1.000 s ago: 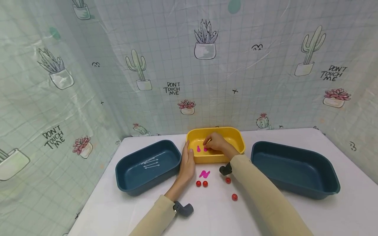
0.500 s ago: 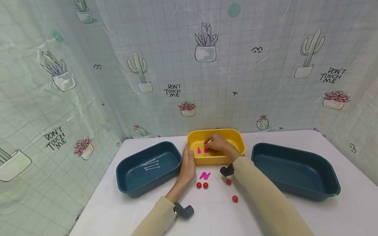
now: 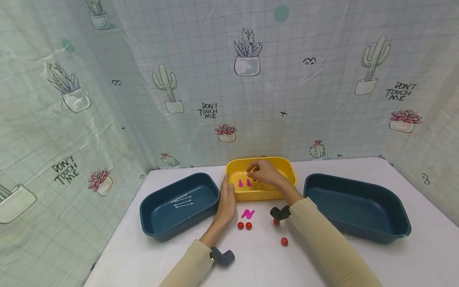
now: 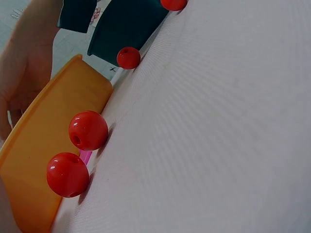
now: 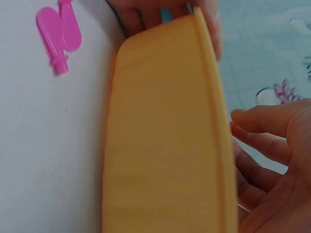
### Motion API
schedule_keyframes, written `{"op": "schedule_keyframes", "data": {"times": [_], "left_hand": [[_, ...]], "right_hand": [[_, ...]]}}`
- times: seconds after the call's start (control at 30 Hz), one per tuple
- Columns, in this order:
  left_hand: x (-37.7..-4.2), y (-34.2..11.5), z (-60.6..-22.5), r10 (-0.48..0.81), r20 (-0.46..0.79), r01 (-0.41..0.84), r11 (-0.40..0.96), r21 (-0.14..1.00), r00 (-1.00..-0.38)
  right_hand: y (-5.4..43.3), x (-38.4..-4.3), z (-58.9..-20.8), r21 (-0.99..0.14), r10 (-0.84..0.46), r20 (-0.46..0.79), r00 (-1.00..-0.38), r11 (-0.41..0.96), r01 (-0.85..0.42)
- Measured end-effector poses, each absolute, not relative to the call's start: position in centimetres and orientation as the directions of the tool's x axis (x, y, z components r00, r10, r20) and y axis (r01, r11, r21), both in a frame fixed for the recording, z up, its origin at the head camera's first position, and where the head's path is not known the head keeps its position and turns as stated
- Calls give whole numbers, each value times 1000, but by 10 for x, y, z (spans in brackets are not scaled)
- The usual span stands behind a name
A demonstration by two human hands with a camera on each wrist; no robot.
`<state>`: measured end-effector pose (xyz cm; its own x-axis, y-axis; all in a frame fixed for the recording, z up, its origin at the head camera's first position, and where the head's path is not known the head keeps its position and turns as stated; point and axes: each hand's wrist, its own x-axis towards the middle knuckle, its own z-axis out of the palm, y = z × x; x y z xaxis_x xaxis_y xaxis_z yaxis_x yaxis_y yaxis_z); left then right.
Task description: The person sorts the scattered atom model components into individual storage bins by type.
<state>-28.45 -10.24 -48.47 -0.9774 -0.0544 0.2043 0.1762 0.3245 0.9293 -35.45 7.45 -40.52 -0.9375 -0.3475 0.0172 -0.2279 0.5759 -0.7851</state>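
Note:
My left hand [image 3: 227, 201] rests against the left end of a yellow bin [image 3: 261, 195], its fingers straight along the wall. Over the inside of that bin is my right hand [image 3: 265, 173]. In the right wrist view its thumb and fingers [image 5: 265, 121] are apart, with nothing visible between them. Two pink paddle-shaped pieces lie side by side in the bin, a left one [image 3: 240, 183] and a right one [image 3: 249, 182] just below the right fingertips. Two more pink pieces [image 5: 58, 34] with ridged collars lie together on the table in front.
Several red beads with holes, such as this one [image 4: 88, 131], lie on the white table before the yellow bin. A dark teal bin [image 3: 157, 231] on the left holds several thin pale rods [image 3: 183, 201]. Another teal bin [image 3: 358, 207] stands at right. A printed curtain hangs behind.
My right hand has come up off the right pink piece in the yellow bin, and its fingers have parted. The left hand stays against the bin.

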Motion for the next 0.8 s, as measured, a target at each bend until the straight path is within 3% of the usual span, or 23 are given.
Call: {"op": "schedule_keyframes", "data": {"times": [0.27, 0.57, 0.8], "left_hand": [[-284, -102, -486, -55, 234, 205, 317, 926, -971], [-281, -103, -486, -61, 221, 192, 310, 931, -973], [-282, -103, -486, -63, 213, 183, 311, 932, -975]], "right_hand": [[82, -314, -391, -717, -407, 120, -905, 595, -363], [93, -275, -401, -651, -459, 190, -868, 603, -461], [95, -262, -416, -672, -507, 92, -857, 603, -429]]}}
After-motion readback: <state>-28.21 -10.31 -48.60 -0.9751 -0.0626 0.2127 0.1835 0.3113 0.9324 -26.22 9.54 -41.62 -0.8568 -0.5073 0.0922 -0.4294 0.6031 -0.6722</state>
